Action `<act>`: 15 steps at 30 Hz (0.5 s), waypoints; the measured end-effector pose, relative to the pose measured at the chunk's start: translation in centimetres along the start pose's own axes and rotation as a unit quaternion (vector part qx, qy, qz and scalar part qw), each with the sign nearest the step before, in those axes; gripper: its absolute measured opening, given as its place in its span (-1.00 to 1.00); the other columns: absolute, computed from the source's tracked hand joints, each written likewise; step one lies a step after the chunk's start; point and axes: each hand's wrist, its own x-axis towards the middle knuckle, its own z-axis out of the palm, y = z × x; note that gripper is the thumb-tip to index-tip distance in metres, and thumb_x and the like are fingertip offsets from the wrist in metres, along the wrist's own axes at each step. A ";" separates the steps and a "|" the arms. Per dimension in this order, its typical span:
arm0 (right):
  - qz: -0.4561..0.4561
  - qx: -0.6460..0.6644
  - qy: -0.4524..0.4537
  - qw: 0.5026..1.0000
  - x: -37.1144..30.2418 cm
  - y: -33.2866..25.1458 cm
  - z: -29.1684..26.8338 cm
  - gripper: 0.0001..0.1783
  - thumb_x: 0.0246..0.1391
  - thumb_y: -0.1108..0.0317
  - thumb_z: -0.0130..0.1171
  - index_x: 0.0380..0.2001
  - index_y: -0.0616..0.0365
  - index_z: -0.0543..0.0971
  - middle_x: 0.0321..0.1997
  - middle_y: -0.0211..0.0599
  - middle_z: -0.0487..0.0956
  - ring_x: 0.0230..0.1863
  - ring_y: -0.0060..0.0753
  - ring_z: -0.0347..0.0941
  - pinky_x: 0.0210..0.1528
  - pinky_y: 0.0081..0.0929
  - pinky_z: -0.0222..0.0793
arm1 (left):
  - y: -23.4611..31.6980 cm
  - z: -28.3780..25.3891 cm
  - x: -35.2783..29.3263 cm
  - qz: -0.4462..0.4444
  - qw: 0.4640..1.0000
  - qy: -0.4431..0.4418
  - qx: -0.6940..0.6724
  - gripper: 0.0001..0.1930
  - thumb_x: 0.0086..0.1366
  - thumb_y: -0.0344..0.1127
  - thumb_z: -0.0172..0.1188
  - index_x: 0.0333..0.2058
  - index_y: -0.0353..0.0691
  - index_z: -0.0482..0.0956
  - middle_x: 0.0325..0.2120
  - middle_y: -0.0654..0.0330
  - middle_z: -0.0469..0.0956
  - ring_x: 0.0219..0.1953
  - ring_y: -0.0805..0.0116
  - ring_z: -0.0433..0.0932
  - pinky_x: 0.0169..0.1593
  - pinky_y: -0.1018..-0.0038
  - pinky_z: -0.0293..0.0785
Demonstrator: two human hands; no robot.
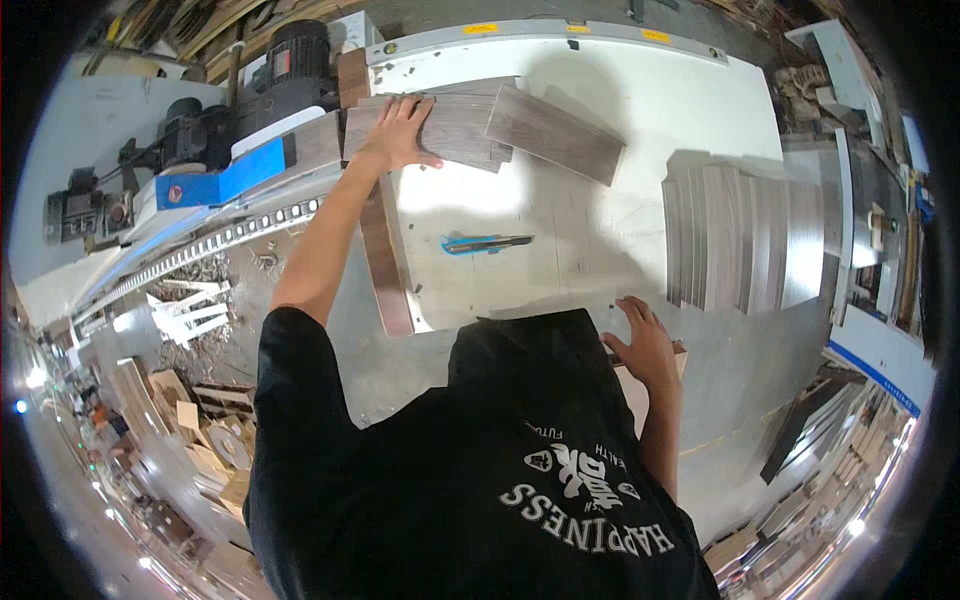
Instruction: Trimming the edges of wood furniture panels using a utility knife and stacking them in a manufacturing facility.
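My left hand [402,137] lies with fingers spread on a stack of grey wood-grain planks [465,125] at the far left of the white table [590,255]. One more plank [556,133] rests slantwise, its left end overlapping that stack. Near the table's front right edge is my right hand [645,345], fingers apart and nothing seen in them. Below it shows the edge of a board [680,362], mostly hidden by the hand and my shirt; whether they touch I cannot tell. A blue utility knife [487,244] lies mid-table.
Fanned grey planks [740,240] stand in a row at the table's right. A long metal level [550,30] borders the far edge. Machinery with dark motors [297,60] and a blue-covered rail [222,180] runs along the left. Small dark scraps dot the tabletop.
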 end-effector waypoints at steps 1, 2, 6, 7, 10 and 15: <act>0.002 0.005 -0.001 1.000 0.2 -0.1 0.3 -0.22 0.19 0.06 0.48 0.39 0.15 0.50 0.49 -0.08 0.48 0.45 0.15 0.44 0.49 0.05 0.36 | -0.3 0.9 0.9 0.007 1.000 -0.002 0.000 0.44 -0.15 0.40 0.65 0.61 -0.10 0.10 0.53 -0.05 0.22 0.61 -0.13 0.10 0.69 -0.08 -0.09; 0.000 0.008 -0.003 1.000 0.5 -0.2 0.4 -0.22 0.19 0.05 0.47 0.39 0.14 0.50 0.49 -0.09 0.48 0.45 0.15 0.44 0.49 0.05 0.36 | -1.1 1.5 2.3 0.003 0.999 -0.008 -0.038 0.42 -0.14 0.43 0.63 0.61 -0.09 0.13 0.55 -0.04 0.20 0.61 -0.13 0.11 0.69 -0.10 -0.09; 0.006 0.010 -0.001 1.000 0.8 -0.3 0.6 -0.24 0.20 0.05 0.47 0.38 0.14 0.50 0.50 -0.11 0.48 0.45 0.15 0.44 0.48 0.04 0.36 | -3.1 -1.5 8.1 -0.015 0.980 -0.196 -0.020 0.40 -0.17 0.33 0.70 0.59 -0.11 0.20 0.59 -0.05 0.12 0.61 -0.14 0.14 0.67 -0.09 0.03; 0.004 0.006 -0.005 1.000 1.0 -0.3 0.6 -0.24 0.21 0.05 0.47 0.38 0.15 0.50 0.49 -0.10 0.48 0.44 0.16 0.44 0.48 0.03 0.37 | -3.4 -2.1 9.0 -0.013 0.981 -0.193 -0.022 0.40 -0.17 0.33 0.70 0.59 -0.11 0.20 0.59 -0.05 0.12 0.61 -0.14 0.14 0.67 -0.09 0.03; 0.009 0.002 -0.002 1.000 0.8 0.0 1.1 -0.24 0.22 0.04 0.47 0.38 0.15 0.50 0.48 -0.09 0.49 0.43 0.17 0.45 0.46 0.02 0.40 | -2.2 -3.4 10.7 -0.041 0.960 -0.265 -0.086 0.49 -0.30 0.04 0.84 0.60 -0.17 0.13 0.58 -0.08 0.11 0.56 -0.22 0.22 0.57 0.01 0.31; 0.004 0.039 0.020 0.999 1.7 -0.5 0.2 -0.24 0.19 0.10 0.52 0.35 0.22 0.51 0.42 0.00 0.53 0.42 0.17 0.46 0.46 0.00 0.39 | -3.0 -1.8 11.8 -0.038 0.955 -0.282 -0.083 0.56 -0.31 0.10 0.84 0.63 -0.19 0.03 0.59 -0.10 0.06 0.59 -0.21 0.17 0.59 -0.01 0.26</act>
